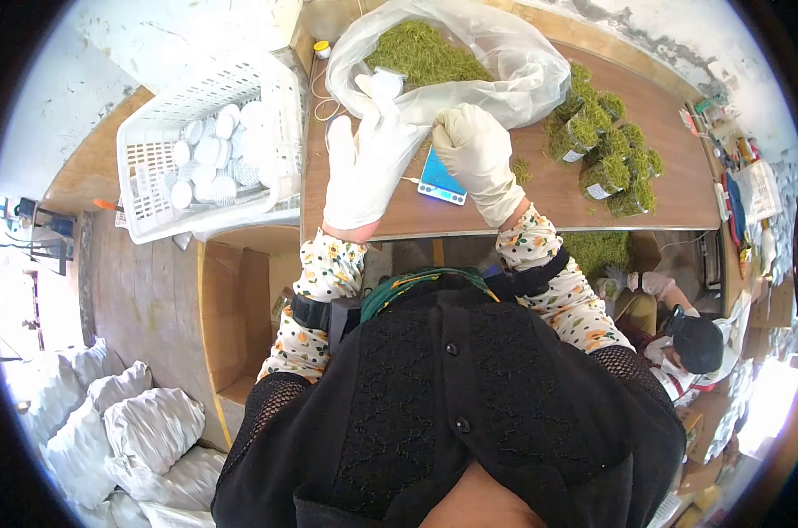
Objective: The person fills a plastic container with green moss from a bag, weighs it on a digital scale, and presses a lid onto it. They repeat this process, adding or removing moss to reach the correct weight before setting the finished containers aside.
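My left hand [372, 163], in a white glove, reaches up over the table with its thumb apart and fingers stretched out. At its fingertips, by the edge of the plastic bag [540, 75], is a small translucent piece [388, 81]. My right hand [476, 151], in a cream glove, is closed with the fingers curled in; what they hold, if anything, is hidden. Below it lies a blue digital scale [440, 180], partly covered by this hand. The open bag contains a heap of green dried plant strands [425, 55].
Several filled clear cups [606, 176] of green strands stand at the right of the brown table [689, 189]. A white basket [139, 189] of round-lidded containers is at left. White sacks [152, 427] lie on the floor. Another person [680, 352] sits at lower right.
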Tool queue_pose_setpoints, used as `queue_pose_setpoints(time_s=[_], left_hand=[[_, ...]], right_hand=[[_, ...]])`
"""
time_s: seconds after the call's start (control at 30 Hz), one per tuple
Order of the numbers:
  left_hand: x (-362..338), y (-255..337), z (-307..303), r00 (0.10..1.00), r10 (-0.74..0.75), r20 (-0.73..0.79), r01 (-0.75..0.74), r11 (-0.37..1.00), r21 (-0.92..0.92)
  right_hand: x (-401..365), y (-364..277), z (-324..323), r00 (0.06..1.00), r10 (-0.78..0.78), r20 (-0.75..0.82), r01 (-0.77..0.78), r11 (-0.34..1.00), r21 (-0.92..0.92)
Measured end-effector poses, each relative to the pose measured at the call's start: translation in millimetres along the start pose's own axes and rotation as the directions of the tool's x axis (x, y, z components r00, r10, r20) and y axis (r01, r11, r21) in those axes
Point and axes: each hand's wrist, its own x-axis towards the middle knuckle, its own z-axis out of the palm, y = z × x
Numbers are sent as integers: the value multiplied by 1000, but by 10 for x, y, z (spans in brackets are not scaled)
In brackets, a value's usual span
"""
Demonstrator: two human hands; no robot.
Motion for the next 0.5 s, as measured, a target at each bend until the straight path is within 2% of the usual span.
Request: queue_pose_setpoints(time_s=[0.03,0.07,0.1,0.13,0.17,0.2,0.23,0.27,0.33,0.5], left_hand=[[-7,-8,-29,995,96,15,-96,944,315],[-42,4,-2,972,201,120,-225,658,719],[-87,11,39,935,241,260,-310,198,930],[-128,16,78,893,204,401,-328,-314,891],[-160,17,100,874,80,480,-268,-743,613],[-192,17,122,836,-45,548,-160,-973,165],[-197,15,100,818,-142,557,-31,-978,-204],[-205,17,73,821,-192,537,9,-937,-349],[-203,21,37,833,-214,510,26,-906,-423],[-156,-8,-34,842,-260,472,6,-872,-490]], right_hand=[[-36,16,36,1000,5,4,-5,999,-32],[-71,24,65,1000,11,9,-11,998,-64],[-93,23,89,1000,17,12,-15,995,-95],[-111,-26,79,1000,16,22,-15,998,-61],[-140,-115,62,999,14,33,-14,1000,-24],[-163,-181,56,999,13,45,-13,1000,12],[-167,-210,62,999,20,27,-22,998,57],[-166,-228,67,1000,28,8,-29,995,100],[-161,-176,83,998,57,-10,-55,989,134],[-219,-157,85,980,181,78,-197,926,323]])
